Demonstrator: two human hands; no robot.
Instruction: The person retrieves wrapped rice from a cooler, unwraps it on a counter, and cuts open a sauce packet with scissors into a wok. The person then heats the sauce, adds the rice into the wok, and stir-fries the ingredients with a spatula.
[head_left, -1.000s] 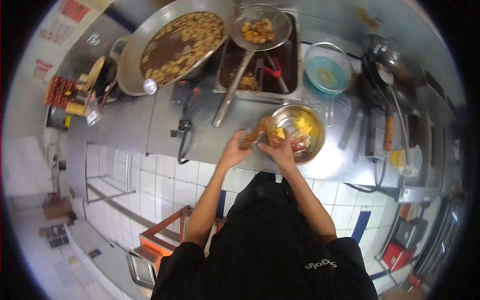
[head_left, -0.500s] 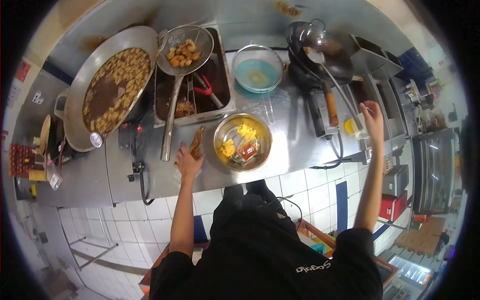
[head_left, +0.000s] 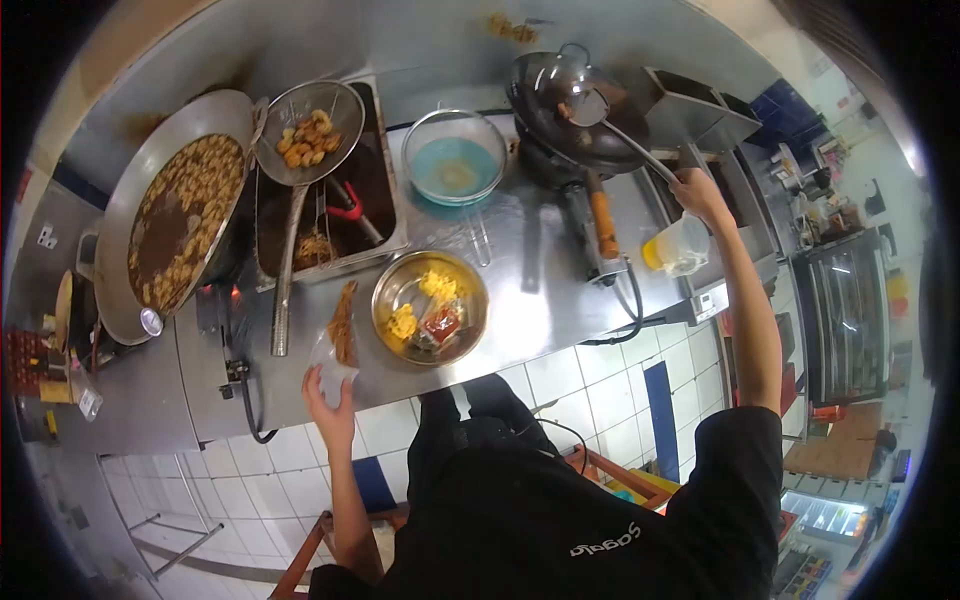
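Observation:
My right hand (head_left: pixel 700 196) is closed around the handle end of a ladle (head_left: pixel 640 148), whose bowl rests in a dark wok. Just below that hand stands a clear plastic jug (head_left: pixel 682 246) with yellow contents. My left hand (head_left: pixel 330 405) is at the counter's front edge, fingers apart, holding nothing. Beside its fingertips, a long brown fried piece of food (head_left: pixel 343 325) lies on the counter with clear plastic (head_left: pixel 330 355) by it. To the right of that sits a steel bowl (head_left: pixel 380 325) holding yellow food and a packet with red contents (head_left: pixel 440 322).
A large pan (head_left: pixel 100 270) of frying pieces in dark oil stands left. A strainer (head_left: pixel 290 230) with fried pieces rests over a rectangular fryer (head_left: pixel 395 240). A sieve over a blue bowl (head_left: pixel 455 180) stands behind the steel bowl; the wok (head_left: pixel 540 120) is at the back right.
My left hand has let go of the brown fried piece and drawn back toward the counter edge. My right hand has moved from above the jug onto the ladle handle. The view has shifted.

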